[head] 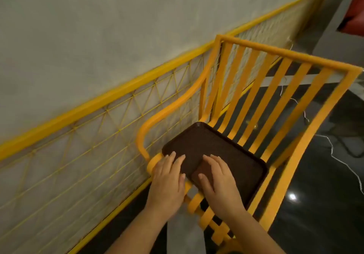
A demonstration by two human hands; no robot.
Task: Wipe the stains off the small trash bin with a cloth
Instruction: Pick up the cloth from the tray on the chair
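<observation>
Neither a trash bin nor a cloth appears in this view. A dark brown tray (216, 151) lies flat on the seat of a yellow slatted chair (275, 88). My left hand (167, 180) rests on the tray's near left corner with its fingers spread on top. My right hand (218, 182) lies flat on the tray's near edge just beside it, fingers and thumb also on the top surface. Neither hand is closed around anything.
A yellow wire-mesh railing (88, 139) runs along a grey wall (98, 37) to the left, close to the chair's armrest (173, 106). Glossy black marble floor (325, 175) lies to the right and behind the chair.
</observation>
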